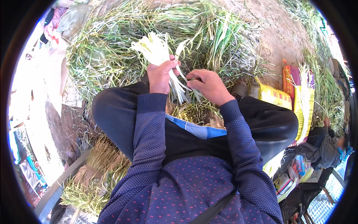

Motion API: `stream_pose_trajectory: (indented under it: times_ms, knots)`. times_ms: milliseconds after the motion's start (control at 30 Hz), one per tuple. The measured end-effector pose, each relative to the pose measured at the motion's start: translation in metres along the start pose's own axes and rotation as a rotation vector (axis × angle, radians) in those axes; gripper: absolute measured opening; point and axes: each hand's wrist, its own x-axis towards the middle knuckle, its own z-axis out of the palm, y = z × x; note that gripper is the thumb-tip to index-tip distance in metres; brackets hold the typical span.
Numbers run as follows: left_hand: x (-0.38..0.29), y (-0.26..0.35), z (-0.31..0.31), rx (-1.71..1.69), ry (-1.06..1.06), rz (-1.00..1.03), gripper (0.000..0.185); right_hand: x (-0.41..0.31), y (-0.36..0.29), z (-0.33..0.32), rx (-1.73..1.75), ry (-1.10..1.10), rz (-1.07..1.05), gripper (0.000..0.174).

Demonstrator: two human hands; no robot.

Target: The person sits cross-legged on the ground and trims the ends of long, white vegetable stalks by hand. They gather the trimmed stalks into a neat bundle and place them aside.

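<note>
My left hand [162, 75] grips a bundle of pale yellow-white leafy stalks [153, 50], which look like blanched chives. Their leaf ends fan out above the fist, and the white lower ends [178, 91] hang below it. One separate pale stalk [181, 50] rises beside the bundle and runs down towards my right hand [207, 85]. The fingers of that hand are bent and pinch the stalk's lower part, with their tips partly hidden. Beneath both hands, between my crossed legs, lie loose trimmings [190, 110] and a blue checked cloth [195, 127].
A large heap of green and dry leaves [112, 47] spreads ahead. On the right, more pale stalks [305, 103] lie over a yellow and purple printed sack [298, 84], beside another yellow sack [274, 95]. Another person [325, 148] sits at far right. Yellowish leaves [86, 196] lie at lower left.
</note>
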Motion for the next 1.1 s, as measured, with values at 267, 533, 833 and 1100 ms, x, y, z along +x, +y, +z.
stream_pose_trajectory:
  times_ms: [267,533,833,1100]
  knots:
    - [-0.002,0.002,-0.001,0.044,-0.123,-0.070,0.024,0.015,0.046,0.016,0.315,0.460,0.287,0.010]
    - [-0.005,-0.004,0.009,0.169,-0.174,-0.112,0.024,0.022,0.006,0.009,0.715,0.276,0.224,0.022]
    - [-0.009,-0.006,0.012,0.228,-0.188,-0.103,0.022,0.027,0.040,-0.003,0.700,0.476,0.366,0.010]
    - [-0.009,-0.007,0.016,0.320,-0.215,-0.119,0.023,0.038,0.038,-0.015,0.778,0.262,0.313,0.019]
